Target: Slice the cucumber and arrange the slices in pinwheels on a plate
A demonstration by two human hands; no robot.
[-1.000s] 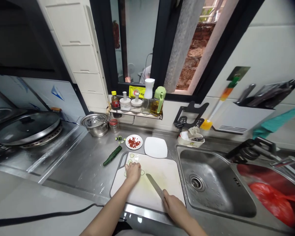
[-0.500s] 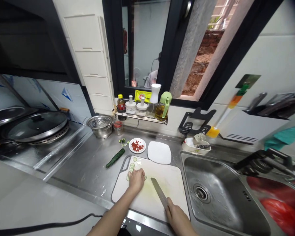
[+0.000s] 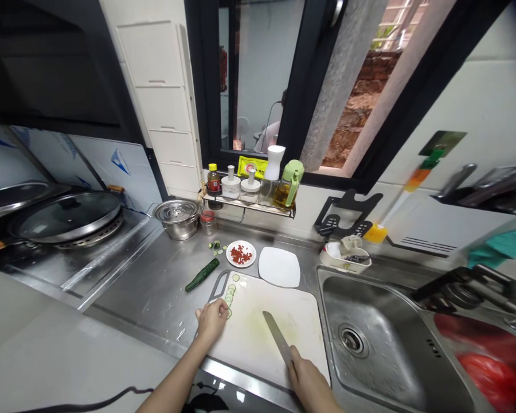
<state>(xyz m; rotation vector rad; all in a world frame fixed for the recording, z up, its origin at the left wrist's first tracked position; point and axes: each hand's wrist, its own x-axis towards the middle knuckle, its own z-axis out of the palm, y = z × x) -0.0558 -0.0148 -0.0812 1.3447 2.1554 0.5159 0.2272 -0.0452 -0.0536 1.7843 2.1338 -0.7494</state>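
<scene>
My right hand (image 3: 307,376) is wrapped round the handle of a kitchen knife (image 3: 277,337), its blade lying low over the right half of the white cutting board (image 3: 249,350). At the board's left edge, the fingers of my left hand (image 3: 212,322) are drawn together on a thin cucumber slice (image 3: 229,314). Just beyond them, several overlapping cucumber slices (image 3: 231,293) form a row, and a single slice lies near the board's handle hole. An uncut piece of dark green cucumber (image 3: 202,275) rests on the steel counter left of the board.
Behind the board stand a plate of chopped red pieces (image 3: 241,263) and a white square plate (image 3: 278,250). Cucumber scraps (image 3: 215,245) lie beside them. The sink (image 3: 370,344) adjoins on the right. A lidded pot (image 3: 178,213) and a covered wok (image 3: 69,218) are to the left.
My left hand has moved left from the middle of the board to its left edge, bringing more of the slice row into view. The knife has barely moved.
</scene>
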